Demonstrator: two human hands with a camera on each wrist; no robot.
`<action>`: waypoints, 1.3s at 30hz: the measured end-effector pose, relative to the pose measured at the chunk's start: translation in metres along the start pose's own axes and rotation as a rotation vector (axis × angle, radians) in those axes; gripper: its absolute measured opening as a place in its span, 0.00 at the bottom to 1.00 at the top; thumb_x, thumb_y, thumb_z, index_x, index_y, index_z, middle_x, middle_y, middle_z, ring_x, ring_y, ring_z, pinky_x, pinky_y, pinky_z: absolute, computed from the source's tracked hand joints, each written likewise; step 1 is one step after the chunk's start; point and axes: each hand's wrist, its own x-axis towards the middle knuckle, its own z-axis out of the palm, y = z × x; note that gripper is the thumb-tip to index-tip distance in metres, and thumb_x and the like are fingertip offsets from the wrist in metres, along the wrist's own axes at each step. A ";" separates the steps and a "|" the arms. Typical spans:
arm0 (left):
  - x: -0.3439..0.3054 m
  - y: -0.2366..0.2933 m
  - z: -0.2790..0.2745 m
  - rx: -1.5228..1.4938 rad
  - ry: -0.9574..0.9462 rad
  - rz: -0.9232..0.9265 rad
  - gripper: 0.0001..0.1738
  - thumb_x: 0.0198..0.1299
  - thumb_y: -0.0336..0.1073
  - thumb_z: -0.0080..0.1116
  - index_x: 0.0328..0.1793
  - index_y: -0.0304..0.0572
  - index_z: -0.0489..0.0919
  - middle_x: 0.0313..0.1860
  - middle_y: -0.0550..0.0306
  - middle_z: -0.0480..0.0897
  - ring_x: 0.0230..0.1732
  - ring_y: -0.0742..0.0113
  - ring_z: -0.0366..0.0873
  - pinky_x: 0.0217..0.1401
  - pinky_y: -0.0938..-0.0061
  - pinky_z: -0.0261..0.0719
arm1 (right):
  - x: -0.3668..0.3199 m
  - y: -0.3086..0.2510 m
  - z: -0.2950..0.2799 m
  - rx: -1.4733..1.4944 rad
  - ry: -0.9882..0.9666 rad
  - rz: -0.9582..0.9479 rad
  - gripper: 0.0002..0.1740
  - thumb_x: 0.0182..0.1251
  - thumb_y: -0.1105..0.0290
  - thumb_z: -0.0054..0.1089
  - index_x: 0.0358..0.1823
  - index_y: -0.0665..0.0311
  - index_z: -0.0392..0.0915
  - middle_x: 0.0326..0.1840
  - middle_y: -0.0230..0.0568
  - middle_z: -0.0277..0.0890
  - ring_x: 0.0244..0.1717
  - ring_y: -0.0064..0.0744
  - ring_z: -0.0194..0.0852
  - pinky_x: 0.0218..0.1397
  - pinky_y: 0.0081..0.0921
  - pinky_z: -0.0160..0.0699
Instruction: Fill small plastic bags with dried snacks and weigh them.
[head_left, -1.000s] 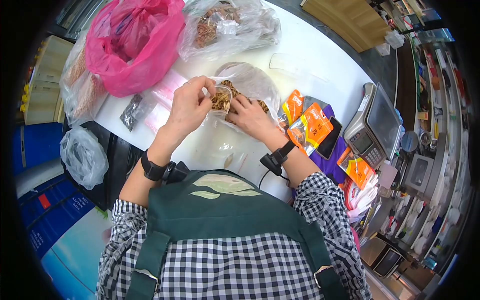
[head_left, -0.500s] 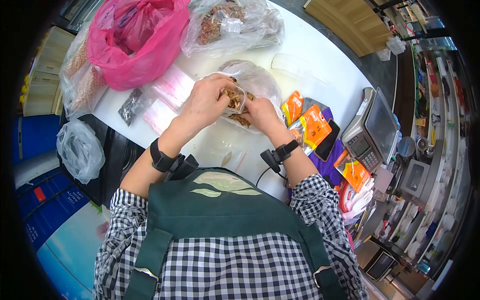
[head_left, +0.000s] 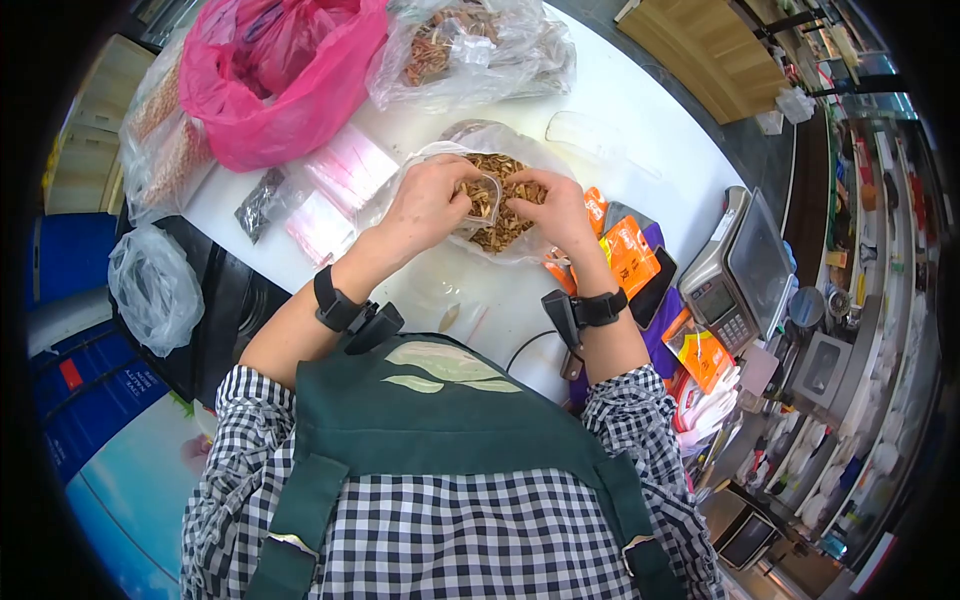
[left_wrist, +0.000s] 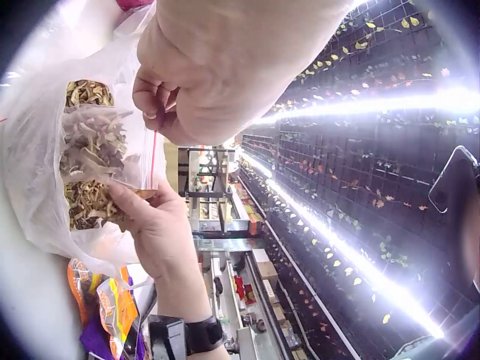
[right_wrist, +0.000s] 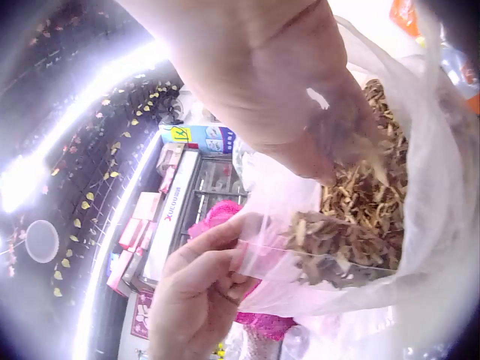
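My left hand (head_left: 430,200) pinches the rim of a small clear zip bag (left_wrist: 97,142), which holds brown dried shreds and has a red line along its mouth. Under and around it lies a larger whitish plastic bag (head_left: 552,158), its mouth spread wide over a heap of the same dried shreds (head_left: 497,232). My right hand (head_left: 560,210) is over the right side of that heap, thumb and fingers parted, close beside the zip bag. Blur covers its fingertips in the right wrist view, among the shreds.
A pink plastic bag (head_left: 290,110) and a clear bag of reddish-brown pieces (head_left: 480,60) stand at the back. Flat empty zip bags (head_left: 350,165) lie left. On the right are orange pouches (head_left: 630,255), a phone (head_left: 655,290) and a scale (head_left: 735,270).
My right hand went from the heap to the zip bag's mouth, then drew back right over the heap. My left hand shifted slightly right with the zip bag, and more of the heap shows.
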 end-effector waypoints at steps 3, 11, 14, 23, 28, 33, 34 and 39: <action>0.001 0.002 0.001 -0.002 -0.001 -0.014 0.17 0.50 0.25 0.53 0.46 0.35 0.84 0.48 0.42 0.83 0.46 0.44 0.81 0.52 0.59 0.79 | 0.003 -0.011 -0.009 0.093 0.038 0.039 0.19 0.51 0.72 0.71 0.47 0.62 0.83 0.26 0.43 0.80 0.28 0.29 0.80 0.35 0.27 0.78; 0.002 -0.007 0.010 0.001 0.029 0.017 0.18 0.50 0.25 0.54 0.48 0.39 0.85 0.49 0.48 0.84 0.30 0.60 0.81 0.35 0.68 0.78 | 0.002 -0.039 -0.015 0.302 0.036 0.148 0.18 0.58 0.75 0.71 0.50 0.69 0.81 0.28 0.35 0.82 0.26 0.19 0.79 0.32 0.19 0.79; 0.002 -0.005 0.014 -0.017 0.049 0.006 0.18 0.50 0.27 0.55 0.48 0.39 0.84 0.47 0.49 0.84 0.29 0.59 0.80 0.35 0.67 0.77 | -0.001 -0.065 -0.020 0.412 0.017 0.183 0.18 0.58 0.74 0.71 0.50 0.71 0.80 0.31 0.36 0.83 0.27 0.20 0.80 0.33 0.19 0.80; 0.001 0.000 0.011 -0.017 0.044 0.010 0.21 0.50 0.28 0.55 0.53 0.37 0.83 0.41 0.45 0.83 0.34 0.53 0.80 0.39 0.64 0.76 | -0.006 -0.074 -0.008 0.331 0.038 0.162 0.15 0.59 0.70 0.66 0.47 0.66 0.83 0.37 0.49 0.84 0.37 0.38 0.85 0.42 0.30 0.81; 0.000 0.000 0.011 0.014 0.040 0.035 0.23 0.48 0.27 0.54 0.53 0.38 0.82 0.40 0.43 0.82 0.33 0.53 0.80 0.38 0.63 0.77 | -0.006 -0.067 -0.009 0.158 0.118 0.062 0.14 0.58 0.77 0.64 0.47 0.67 0.83 0.38 0.45 0.85 0.37 0.32 0.85 0.42 0.27 0.81; -0.002 -0.003 0.007 0.003 0.057 0.011 0.23 0.47 0.27 0.54 0.53 0.38 0.83 0.32 0.46 0.81 0.28 0.57 0.78 0.34 0.65 0.76 | -0.005 -0.060 -0.006 0.156 0.121 0.122 0.15 0.58 0.82 0.62 0.48 0.69 0.83 0.39 0.41 0.86 0.39 0.26 0.85 0.43 0.22 0.82; -0.002 -0.002 0.006 -0.002 0.038 -0.035 0.23 0.47 0.27 0.55 0.53 0.38 0.83 0.28 0.48 0.81 0.26 0.58 0.77 0.33 0.65 0.75 | -0.007 -0.061 -0.005 0.233 0.117 0.107 0.14 0.57 0.80 0.63 0.46 0.67 0.83 0.37 0.45 0.85 0.36 0.31 0.85 0.42 0.25 0.82; -0.003 -0.001 0.006 0.009 0.058 -0.012 0.23 0.47 0.27 0.55 0.53 0.39 0.83 0.24 0.50 0.78 0.24 0.61 0.75 0.31 0.66 0.74 | -0.010 -0.060 0.002 0.324 0.108 0.064 0.11 0.57 0.80 0.63 0.42 0.68 0.84 0.34 0.47 0.86 0.33 0.32 0.86 0.40 0.26 0.83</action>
